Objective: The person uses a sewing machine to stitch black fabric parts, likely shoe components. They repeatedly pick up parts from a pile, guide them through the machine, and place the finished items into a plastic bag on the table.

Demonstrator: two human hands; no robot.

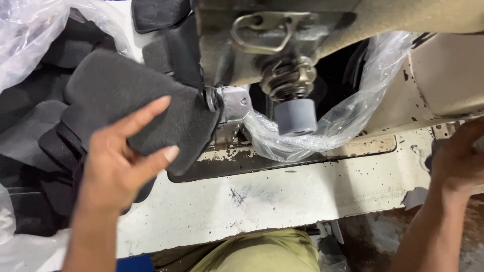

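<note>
My left hand (118, 166) holds a dark grey padded fabric piece (136, 100), fingers (148, 113) spread loosely along its edge, feeding it toward the sewing machine's presser foot (229, 103). I judge the edge should stay flat and aligned. My right hand (459, 161) rests at the worn cream tabletop (282, 196) edge; I cannot tell its grip.

Hidden or cut off, as I see it: my right hand (461, 161), fingers lost past the right edge; sewing machine head (282, 40), top cropped; grey felt piece (136, 100), lower edge behind my left hand (118, 166); needle area indistinct.
</note>
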